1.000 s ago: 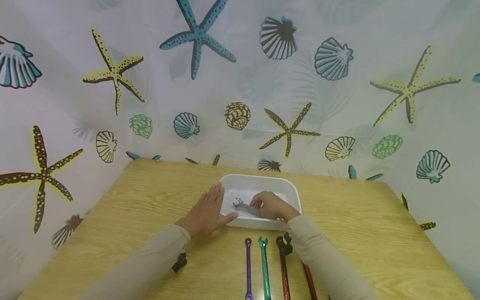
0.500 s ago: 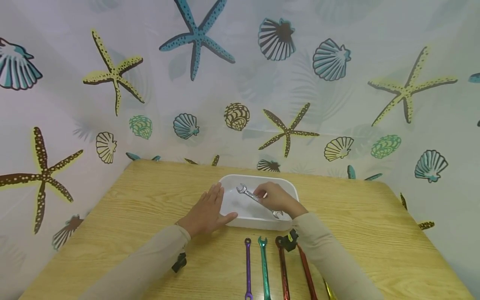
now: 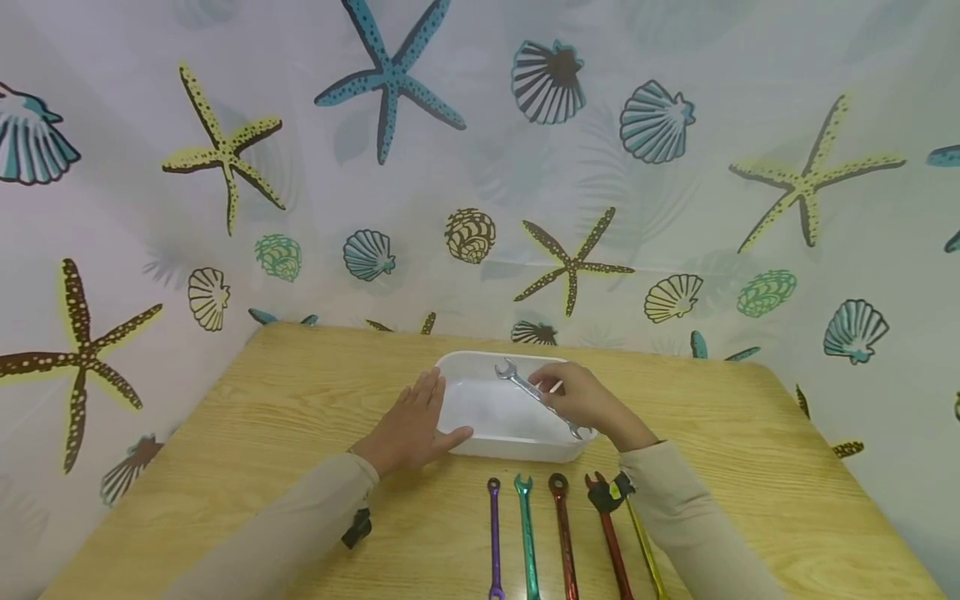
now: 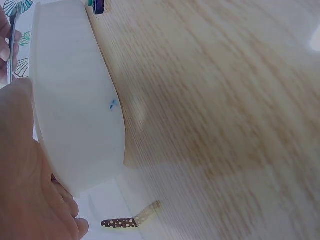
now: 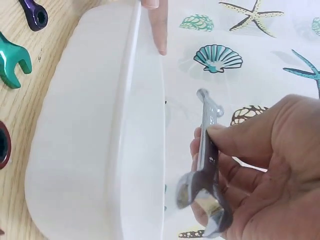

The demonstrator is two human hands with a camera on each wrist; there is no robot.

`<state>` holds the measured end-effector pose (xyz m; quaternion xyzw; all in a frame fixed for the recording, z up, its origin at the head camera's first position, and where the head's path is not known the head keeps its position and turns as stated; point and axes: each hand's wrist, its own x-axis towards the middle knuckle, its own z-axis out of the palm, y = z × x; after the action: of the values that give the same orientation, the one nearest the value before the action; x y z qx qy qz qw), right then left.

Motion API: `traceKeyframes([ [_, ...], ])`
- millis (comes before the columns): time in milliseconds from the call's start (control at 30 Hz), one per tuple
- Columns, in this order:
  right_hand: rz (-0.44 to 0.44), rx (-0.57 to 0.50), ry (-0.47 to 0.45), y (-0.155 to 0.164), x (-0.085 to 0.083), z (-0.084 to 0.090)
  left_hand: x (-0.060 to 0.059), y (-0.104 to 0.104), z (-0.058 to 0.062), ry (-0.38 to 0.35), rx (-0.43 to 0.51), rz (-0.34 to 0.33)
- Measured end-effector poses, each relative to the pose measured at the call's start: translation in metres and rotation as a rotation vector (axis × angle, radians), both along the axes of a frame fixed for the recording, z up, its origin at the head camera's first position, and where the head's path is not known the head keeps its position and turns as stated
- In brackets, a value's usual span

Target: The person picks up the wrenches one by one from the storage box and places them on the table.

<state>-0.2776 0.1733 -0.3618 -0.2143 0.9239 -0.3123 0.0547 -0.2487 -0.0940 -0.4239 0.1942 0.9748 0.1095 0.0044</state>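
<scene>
Lifted since 1 s ago: silver wrench (image 3: 538, 394) was low inside the white tub (image 3: 480, 448), now it's up over the tub's far-right part, and the right hand (image 3: 588, 402) has pulled back toward the right rim w/ it. Wrench is pinched mid-shaft by thumb + fingers of that hand; the wrist view shows the thumb on top, fingers curled under. Long axis runs diagonal: one open-end jaw sticks out far-left of the grip, toward the curtain, other jaw pokes out near-right, just over the tub's right rim. So both ends are free, grip sits roughly at the middle. Right hand is the one on it; left hand (image 3: 411, 428) is well apart from the wrench, flat w/ fingers straight, pressing the tub's left wall (image 4: 75, 110), thumb along the near-left corner, same spot as before. Tub sits on the wood table (image 3: 300, 400), nothing else visible inside it. Near side of the tub, a row of coloured wrenches lies on the table, shafts pointing near-far: purple wrench (image 3: 493, 533), teal wrench (image 3: 526, 533), dark red wrench (image 3: 562, 533), red wrench (image 3: 611, 542), yellow wrench (image 3: 645, 550); the last now shows, was hidden under the sleeve a sec ago. Seashell curtain (image 3: 480, 167) behind. No brand, label or readable writing anywhere; only a tiny blue mark on the tub's wall in the left wrist view.
</scene>
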Motion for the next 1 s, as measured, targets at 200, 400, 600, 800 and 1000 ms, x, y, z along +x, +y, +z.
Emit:
traceKeyframes([
  [200, -0.117, -0.032, -0.037, 0.017, 0.016, 0.003, 0.0, -0.001, -0.003, 0.01, 0.01, -0.005],
  [400, -0.181, -0.114, -0.098, 0.041, 0.03, 0.0, 0.0, -0.001, -0.002, 0.007, 0.009, -0.009],
  [600, -0.182, -0.226, -0.188, 0.066, 0.047, -0.009, 0.0, -0.001, -0.002, 0.015, 0.018, -0.017],
  [800, -0.189, -0.304, -0.288, 0.088, 0.061, -0.025, -0.001, -0.002, -0.003, 0.012, 0.018, -0.022],
  [1000, -0.193, -0.311, -0.35, 0.111, 0.074, -0.037, -0.001, -0.002, -0.003, 0.004, 0.02, -0.019],
])
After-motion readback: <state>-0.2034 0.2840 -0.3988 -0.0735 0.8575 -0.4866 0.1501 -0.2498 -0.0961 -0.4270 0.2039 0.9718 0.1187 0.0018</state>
